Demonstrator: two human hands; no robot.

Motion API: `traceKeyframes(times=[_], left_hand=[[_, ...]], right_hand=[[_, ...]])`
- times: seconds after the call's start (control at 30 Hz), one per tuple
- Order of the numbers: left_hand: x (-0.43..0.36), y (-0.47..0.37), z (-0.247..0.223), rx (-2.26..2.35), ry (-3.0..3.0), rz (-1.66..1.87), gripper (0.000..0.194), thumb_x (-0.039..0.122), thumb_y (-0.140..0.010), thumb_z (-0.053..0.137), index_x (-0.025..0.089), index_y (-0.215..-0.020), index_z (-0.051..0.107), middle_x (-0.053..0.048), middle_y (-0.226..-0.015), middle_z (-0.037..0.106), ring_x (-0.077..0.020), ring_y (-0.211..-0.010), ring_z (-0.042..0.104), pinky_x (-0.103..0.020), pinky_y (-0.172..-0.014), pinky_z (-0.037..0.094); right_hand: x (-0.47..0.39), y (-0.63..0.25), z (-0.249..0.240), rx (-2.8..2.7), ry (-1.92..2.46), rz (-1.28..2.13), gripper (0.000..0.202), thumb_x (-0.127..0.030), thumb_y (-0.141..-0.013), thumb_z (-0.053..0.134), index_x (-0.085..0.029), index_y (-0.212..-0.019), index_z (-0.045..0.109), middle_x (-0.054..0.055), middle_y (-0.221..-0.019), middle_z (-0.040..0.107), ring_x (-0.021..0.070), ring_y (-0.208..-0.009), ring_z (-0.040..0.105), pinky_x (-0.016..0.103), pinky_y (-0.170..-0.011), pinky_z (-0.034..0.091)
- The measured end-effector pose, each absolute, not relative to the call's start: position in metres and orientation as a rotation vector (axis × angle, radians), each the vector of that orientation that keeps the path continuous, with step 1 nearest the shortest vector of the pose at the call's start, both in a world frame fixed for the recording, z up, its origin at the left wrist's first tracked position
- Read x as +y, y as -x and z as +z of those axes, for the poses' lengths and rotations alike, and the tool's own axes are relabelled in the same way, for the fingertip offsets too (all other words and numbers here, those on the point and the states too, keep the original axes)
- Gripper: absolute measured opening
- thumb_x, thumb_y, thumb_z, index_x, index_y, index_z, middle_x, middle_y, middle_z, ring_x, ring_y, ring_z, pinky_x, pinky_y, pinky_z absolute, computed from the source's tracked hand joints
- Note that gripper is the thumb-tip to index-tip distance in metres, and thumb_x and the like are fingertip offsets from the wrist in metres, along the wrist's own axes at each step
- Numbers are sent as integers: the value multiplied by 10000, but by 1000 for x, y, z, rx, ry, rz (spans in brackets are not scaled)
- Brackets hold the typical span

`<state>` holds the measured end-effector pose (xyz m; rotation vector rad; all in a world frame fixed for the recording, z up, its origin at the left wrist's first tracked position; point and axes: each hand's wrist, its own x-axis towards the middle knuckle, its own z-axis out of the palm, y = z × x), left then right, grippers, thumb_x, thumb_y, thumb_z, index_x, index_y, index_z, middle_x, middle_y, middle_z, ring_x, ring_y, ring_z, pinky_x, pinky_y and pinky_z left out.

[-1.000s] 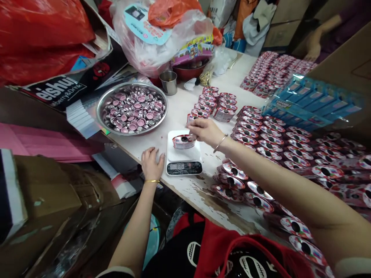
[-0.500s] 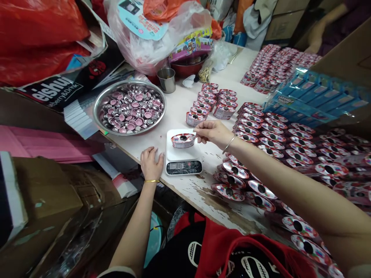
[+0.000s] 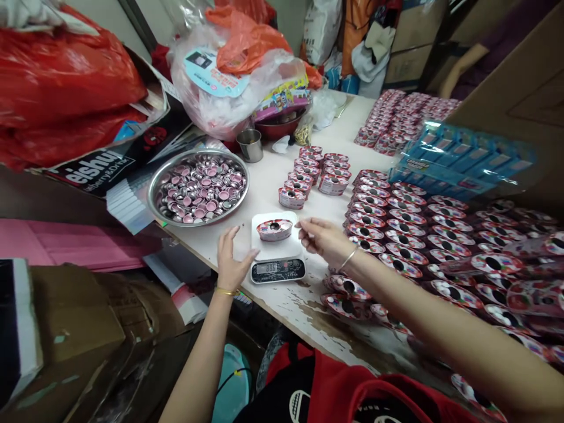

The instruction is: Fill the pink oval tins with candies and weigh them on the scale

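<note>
A small oval red-and-white printed pack with a dark round hole in its top stands on the plate of a white kitchen scale. The scale's display is lit, its digits small. Just left of the scale, my left hand is raised with thumb and fingers apart, holding nothing. My right hand is at the scale's right side, near the pack but apart from it. Its fingers are bent and pinched together; whether something small is between them I cannot make out.
A steel bowl of pink-and-silver caps stands left, a metal cup behind it. Two short rows of similar packs stand beyond the scale. Many more packs crowd the right, beside blue wrapped boxes. A person's arm shows far right.
My left hand has lifted from the table edge and its fingers have spread. My right hand has drawn slightly away from the pack, which stays on the scale. The view has tilted up.
</note>
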<state>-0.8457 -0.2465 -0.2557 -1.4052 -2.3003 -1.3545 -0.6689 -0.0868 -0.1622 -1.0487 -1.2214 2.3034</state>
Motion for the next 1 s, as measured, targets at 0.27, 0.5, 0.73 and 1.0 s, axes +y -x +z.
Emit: traceKeyframes(times=[0.27, 0.5, 0.73, 1.0], left_hand=[[-189, 831, -209, -2291, 1938, -1064, 357, 403, -806, 627, 213, -1102, 563, -64, -1006, 638, -225, -952, 574, -383, -881, 396], [-189, 809, -182, -2036, 2095, -612, 259, 308, -814, 581, 232, -1061, 598, -72, -1013, 620, -243, -944, 530, -418, -861, 321], [-179, 812, -198, -2110, 2022, -878, 258, 312, -786, 609, 215, -1019, 558, -49, -947, 620, -226, -905, 556, -388, -830, 347], [-146, 788, -212, -2292, 1926, -1809, 366, 428, -769, 647, 211, -1026, 504, -22, -954, 616, -174, -839, 603, -302, -749, 485]], right_hand=[[-125, 663, -188, -552, 1075, 2495, 209, -319, -900, 518, -135, -807, 553, 20, -582, 554, 88, -461, 498, 162, -380, 350], [-117, 669, -184, -386, 946, 2453, 280, -301, -921, 432, -163, -696, 525, -3, -557, 510, 84, -431, 455, 166, -355, 308], [-107, 659, -185, -414, 1005, 2441, 282, -137, -898, 360, -115, -703, 562, 44, -556, 563, 80, -429, 489, 158, -364, 320], [-97, 626, -182, -627, 927, 2228, 159, -285, -797, 609, -129, -774, 597, 4, -586, 571, 67, -429, 472, 155, -355, 275]])
